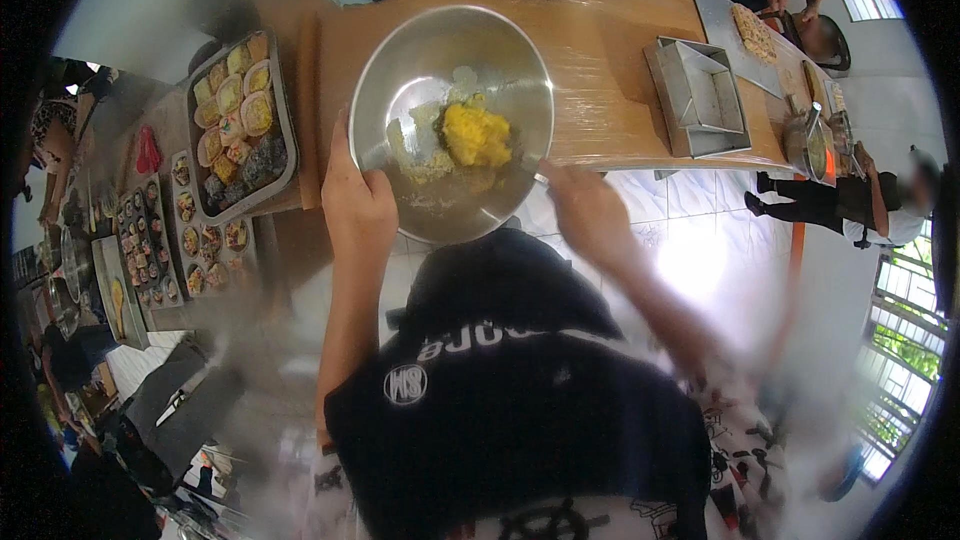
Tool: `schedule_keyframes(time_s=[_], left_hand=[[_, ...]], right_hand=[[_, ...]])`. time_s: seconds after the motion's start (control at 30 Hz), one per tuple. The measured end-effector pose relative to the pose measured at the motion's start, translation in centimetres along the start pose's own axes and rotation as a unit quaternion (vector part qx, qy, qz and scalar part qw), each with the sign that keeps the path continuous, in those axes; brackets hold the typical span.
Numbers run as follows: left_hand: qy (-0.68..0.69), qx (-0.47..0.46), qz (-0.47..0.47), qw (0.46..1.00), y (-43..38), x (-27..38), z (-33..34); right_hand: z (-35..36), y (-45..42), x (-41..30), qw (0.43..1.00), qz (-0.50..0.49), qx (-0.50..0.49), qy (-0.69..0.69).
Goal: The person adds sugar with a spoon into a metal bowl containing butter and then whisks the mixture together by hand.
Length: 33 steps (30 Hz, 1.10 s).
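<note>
A wide stainless steel mixing bowl (517, 64) is in front of me, tilted towards me at the table's near edge. My left hand (358, 199) grips its left rim, with the thumb towards the inside. A bright yellow lump of soft mixture (476, 136), blurred in places, sits in the bowl. Pale smears and powdery residue (420, 146) coat the steel around it. At the right rim, my right hand (589, 210) is closed around a metal utensil (541, 179). Only a short shiny piece of that utensil shows, and its working end cannot be made out.
Plastic film covers the wooden table (600, 15). Nested rectangular baking tins (705, 97) stand to the right. To the left are a tray of cupcakes (291, 157) and filled muffin pans (150, 240). Two people work at the right, near a pot (806, 139) and glowing orange heat.
</note>
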<state>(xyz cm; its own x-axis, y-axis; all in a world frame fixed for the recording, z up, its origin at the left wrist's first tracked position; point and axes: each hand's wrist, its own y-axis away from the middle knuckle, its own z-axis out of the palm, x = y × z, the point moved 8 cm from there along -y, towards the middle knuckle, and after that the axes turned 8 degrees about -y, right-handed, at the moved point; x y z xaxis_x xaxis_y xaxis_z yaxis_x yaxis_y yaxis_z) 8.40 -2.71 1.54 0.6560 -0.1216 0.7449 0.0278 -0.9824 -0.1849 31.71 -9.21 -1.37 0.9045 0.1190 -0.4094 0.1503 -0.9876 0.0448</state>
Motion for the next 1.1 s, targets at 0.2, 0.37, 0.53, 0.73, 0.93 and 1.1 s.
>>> schedule_keyframes(time_s=[0.2,0.37,0.53,0.73,0.93,1.1], left_hand=[[-0.008,-0.003,0.022,1.0,-0.2,1.0,-0.1],[-0.018,0.003,0.008,1.0,0.3,0.8,-0.3],[0.003,-0.004,0.023,1.0,-0.2,1.6,0.3],[-0.034,-0.036,-0.009,0.999,-0.8,1.3,0.1],[-0.097,-0.061,-0.047,0.992,-2.4,2.3,0.7],[-0.1,-0.076,-0.072,0.989,-2.4,1.7,0.8]], right_hand=[[0.5,0.5,-1.3,0.976,0.026,-0.037,-0.212],[-2.7,-0.3,1.2,0.995,0.072,0.01,-0.071],[0.2,1.1,0.0,0.986,0.051,-0.015,-0.156],[-3.5,-0.9,-0.3,0.997,0.045,0.005,-0.062],[-0.8,0.8,-2.4,0.995,0.042,-0.048,-0.08],[-1.8,0.9,-1.3,0.984,0.058,-0.013,-0.166]])
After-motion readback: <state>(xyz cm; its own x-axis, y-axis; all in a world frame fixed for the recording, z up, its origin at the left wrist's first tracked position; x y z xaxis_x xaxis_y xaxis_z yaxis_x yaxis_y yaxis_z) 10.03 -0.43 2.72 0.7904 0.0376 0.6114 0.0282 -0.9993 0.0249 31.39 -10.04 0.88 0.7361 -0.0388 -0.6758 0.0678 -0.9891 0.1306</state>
